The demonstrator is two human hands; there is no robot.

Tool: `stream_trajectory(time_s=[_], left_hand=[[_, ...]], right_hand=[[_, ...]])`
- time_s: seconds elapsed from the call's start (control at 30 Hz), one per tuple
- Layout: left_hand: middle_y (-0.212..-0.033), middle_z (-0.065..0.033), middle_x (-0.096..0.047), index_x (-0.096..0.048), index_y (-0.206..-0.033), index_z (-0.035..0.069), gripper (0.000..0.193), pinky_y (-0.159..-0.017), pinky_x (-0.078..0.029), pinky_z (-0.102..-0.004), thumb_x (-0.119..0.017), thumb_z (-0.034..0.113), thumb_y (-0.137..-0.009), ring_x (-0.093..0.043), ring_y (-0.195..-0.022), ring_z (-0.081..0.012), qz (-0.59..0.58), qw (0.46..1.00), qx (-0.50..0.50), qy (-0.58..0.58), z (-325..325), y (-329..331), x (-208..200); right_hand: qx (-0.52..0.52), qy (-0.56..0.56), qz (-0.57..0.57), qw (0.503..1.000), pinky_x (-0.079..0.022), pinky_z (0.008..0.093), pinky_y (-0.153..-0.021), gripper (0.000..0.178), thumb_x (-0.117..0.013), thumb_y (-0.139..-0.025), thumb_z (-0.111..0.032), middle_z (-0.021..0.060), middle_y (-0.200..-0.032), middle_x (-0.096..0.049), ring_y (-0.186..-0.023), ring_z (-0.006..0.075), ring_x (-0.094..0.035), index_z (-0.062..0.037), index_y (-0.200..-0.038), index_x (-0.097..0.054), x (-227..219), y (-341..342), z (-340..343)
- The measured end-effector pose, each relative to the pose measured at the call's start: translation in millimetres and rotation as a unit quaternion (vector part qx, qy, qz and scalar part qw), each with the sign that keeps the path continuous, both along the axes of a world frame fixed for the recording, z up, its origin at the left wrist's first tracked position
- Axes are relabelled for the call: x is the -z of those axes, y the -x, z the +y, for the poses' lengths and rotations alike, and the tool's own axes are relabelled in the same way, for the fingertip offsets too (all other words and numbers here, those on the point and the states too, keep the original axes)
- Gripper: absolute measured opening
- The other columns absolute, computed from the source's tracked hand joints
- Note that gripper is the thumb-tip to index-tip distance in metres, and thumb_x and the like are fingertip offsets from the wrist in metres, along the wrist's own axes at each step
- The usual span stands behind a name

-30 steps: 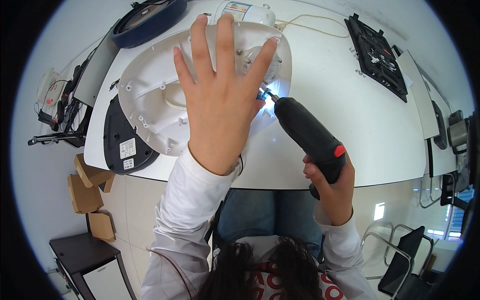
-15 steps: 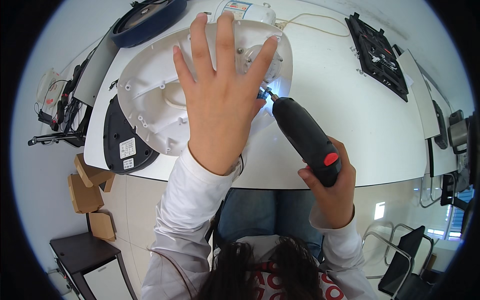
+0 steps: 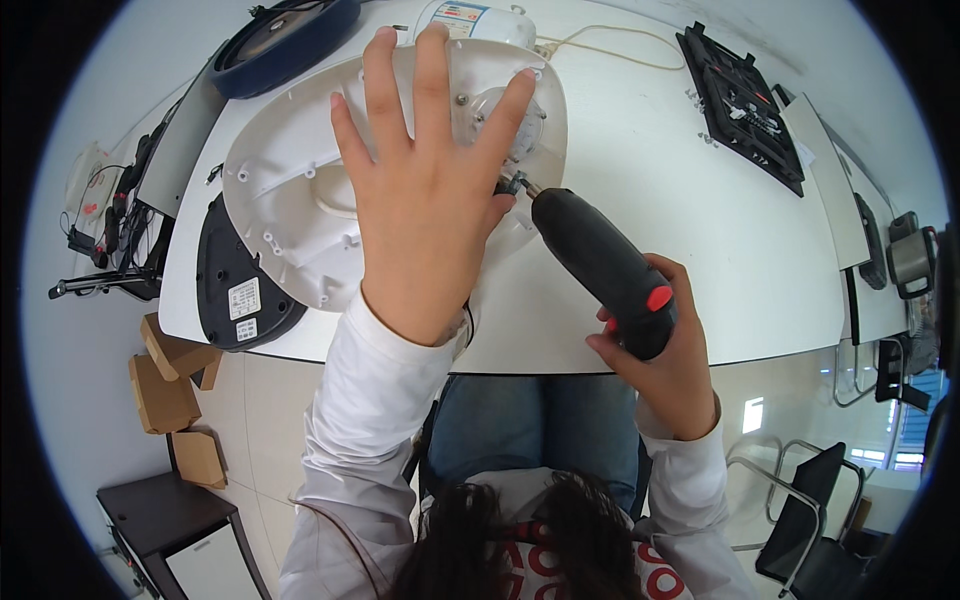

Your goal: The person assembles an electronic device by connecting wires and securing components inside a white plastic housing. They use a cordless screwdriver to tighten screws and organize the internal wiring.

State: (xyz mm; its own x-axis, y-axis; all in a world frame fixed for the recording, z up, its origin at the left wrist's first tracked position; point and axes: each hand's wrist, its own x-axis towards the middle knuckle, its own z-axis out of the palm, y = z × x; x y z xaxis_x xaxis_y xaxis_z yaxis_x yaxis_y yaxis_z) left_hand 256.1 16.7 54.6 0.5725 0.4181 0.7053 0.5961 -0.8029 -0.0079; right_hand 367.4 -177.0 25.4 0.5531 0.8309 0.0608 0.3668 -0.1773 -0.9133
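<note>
My right hand is wrapped around the handle of a black cordless screwdriver with red buttons. Its bit points up and left, meeting a small dark part beside my left thumb; whether the bit sits in a screw is too small to tell. Spread wide, my left hand lies over a white plastic housing shell, the fingertips reaching its far rim. The hand hides the shell's middle. A round clear piece with screws around it shows in the shell beside my index finger.
A black base with labels lies partly under the shell's left side. Behind stand a dark blue round unit and a white cylinder with a cable. An open black tool case lies far right, loose screws beside it.
The screwdriver's light, which shone on the shell, is now off. The whole view has shifted slightly; both hands keep much the same pose.
</note>
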Motion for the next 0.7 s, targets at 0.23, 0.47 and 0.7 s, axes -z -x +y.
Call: stream_trajectory(time_s=[0.23,0.47,0.7], left_hand=[[-0.149,-0.0120,-0.036,-0.057,-0.133,0.036,0.096,-0.100,-0.036,-0.0614,-0.093,0.018,-0.047,-0.029,-0.139,-0.0420,-0.001,1.000,0.002,-0.001,-0.3,1.7,-0.4],[-0.149,-0.0114,-0.036,-0.059,-0.132,0.035,0.095,-0.102,-0.035,-0.0582,-0.093,0.018,-0.045,-0.029,-0.139,-0.0418,0.003,1.000,0.003,-0.003,-2.4,1.3,-3.0],[-0.150,-0.0118,-0.035,-0.059,-0.132,0.033,0.096,-0.103,-0.035,-0.0564,-0.093,0.016,-0.045,-0.029,-0.139,-0.0422,0.012,1.000,0.001,-0.005,-2.2,0.5,-4.0]], right_hand=[[0.040,-0.035,-0.076,0.996,-0.054,0.0320,-0.077,0.063,-0.080,-0.076,-0.006,0.0165,-0.097,-0.070,-0.081,0.0234,-0.070,-0.0037,-0.127,-0.043,4.1,4.7,4.3],[0.070,-0.080,-0.132,0.986,-0.055,0.0313,-0.070,0.058,-0.078,-0.077,-0.008,0.0170,-0.091,-0.070,-0.078,0.0273,-0.072,-0.0081,-0.127,-0.048,15.0,11.0,4.6],[0.051,-0.083,-0.177,0.979,-0.055,0.0349,-0.063,0.064,-0.076,-0.075,-0.009,0.0154,-0.082,-0.069,-0.069,0.0333,-0.071,-0.0115,-0.133,-0.047,20.1,9.7,4.8]])
